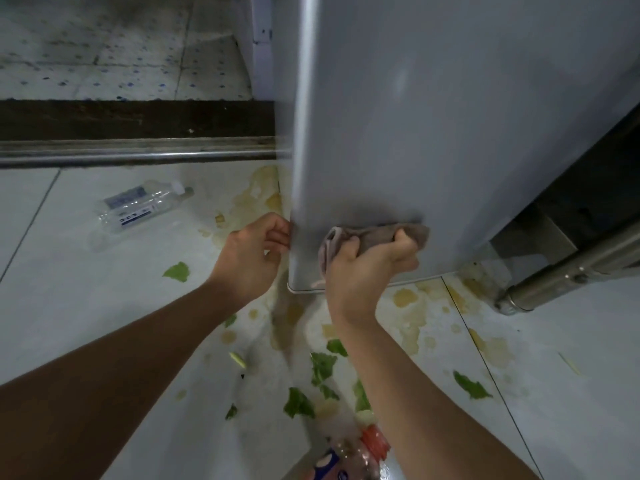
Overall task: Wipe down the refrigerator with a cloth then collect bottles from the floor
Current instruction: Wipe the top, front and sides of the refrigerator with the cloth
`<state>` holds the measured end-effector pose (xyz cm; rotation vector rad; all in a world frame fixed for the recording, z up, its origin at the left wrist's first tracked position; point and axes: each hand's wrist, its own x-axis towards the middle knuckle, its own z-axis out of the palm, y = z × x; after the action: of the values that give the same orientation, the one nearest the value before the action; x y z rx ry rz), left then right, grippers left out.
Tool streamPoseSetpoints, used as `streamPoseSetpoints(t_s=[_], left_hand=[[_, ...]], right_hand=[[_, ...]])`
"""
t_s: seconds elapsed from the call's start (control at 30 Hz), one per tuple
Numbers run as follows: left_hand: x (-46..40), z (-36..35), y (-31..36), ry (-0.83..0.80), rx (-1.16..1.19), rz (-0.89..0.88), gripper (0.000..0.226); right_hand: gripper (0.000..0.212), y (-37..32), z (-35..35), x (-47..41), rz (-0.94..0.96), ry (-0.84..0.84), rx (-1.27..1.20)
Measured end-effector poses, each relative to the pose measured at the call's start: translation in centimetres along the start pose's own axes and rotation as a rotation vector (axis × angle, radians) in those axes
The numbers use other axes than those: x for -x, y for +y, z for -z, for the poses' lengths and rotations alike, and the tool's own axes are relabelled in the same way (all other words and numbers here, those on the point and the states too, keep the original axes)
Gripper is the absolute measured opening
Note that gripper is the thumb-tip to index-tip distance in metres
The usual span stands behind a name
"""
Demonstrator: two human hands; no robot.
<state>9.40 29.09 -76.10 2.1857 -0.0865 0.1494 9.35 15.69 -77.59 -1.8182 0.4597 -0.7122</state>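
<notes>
Head cam: right hand has a bunched grey-brown cloth gripped tight and pressed low on the silver-grey refrigerator door, while the left hand curls its fingers round the door's left edge near the bottom. Honestly the risk I'd guess is the floor: yellowish spill stains and lettuce scraps underfoot could mean a slip. Clear plastic bottle lies on its side off left, and a red-capped bottle sits at the frame's bottom, blurry.

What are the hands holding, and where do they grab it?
The right hand holds a bunched cloth around its middle, pressed against the fridge. The left hand pinches the fridge's lower side edge.
</notes>
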Motion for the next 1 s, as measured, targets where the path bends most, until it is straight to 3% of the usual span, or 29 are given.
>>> streamPoseSetpoints(t_s=[0.1, 0.3, 0.4, 0.53, 0.67, 0.87, 1.0], left_hand=[[-0.1, 0.4, -0.5, -0.06, 0.033, 0.0, 0.037], [0.7, 1.0, -2.1, -0.087, -0.018, -0.001, 0.039], [1.4, 1.9, -2.9, -0.042, -0.061, 0.046, 0.037], [1.6, 2.6, -3.5, 0.007, -0.068, 0.096, 0.033], [1.8, 3.0, -3.8, 0.009, -0.068, 0.107, 0.032], [2.5, 4.3, -4.0, -0.004, -0.084, 0.111, 0.034], [2.6, 4.5, -3.8, -0.011, -0.069, 0.118, 0.033]], right_hand=[[0.053, -0.5, -1.1, 1.0, 0.0, 0.046, 0.03], [0.064, 2.6, -1.7, 3.9, -0.288, -0.242, 0.204], [0.051, 1.7, -1.6, 3.9, -0.277, -0.184, 0.17], [0.059, -1.3, -3.0, 4.9, -0.124, -0.136, -0.031], [0.058, -1.1, -4.7, 5.7, -0.082, -0.019, 0.022], [0.062, 1.8, -5.3, 6.2, -0.539, -0.217, 0.187], [0.054, 1.0, -5.2, 5.7, -0.43, -0.123, 0.022]])
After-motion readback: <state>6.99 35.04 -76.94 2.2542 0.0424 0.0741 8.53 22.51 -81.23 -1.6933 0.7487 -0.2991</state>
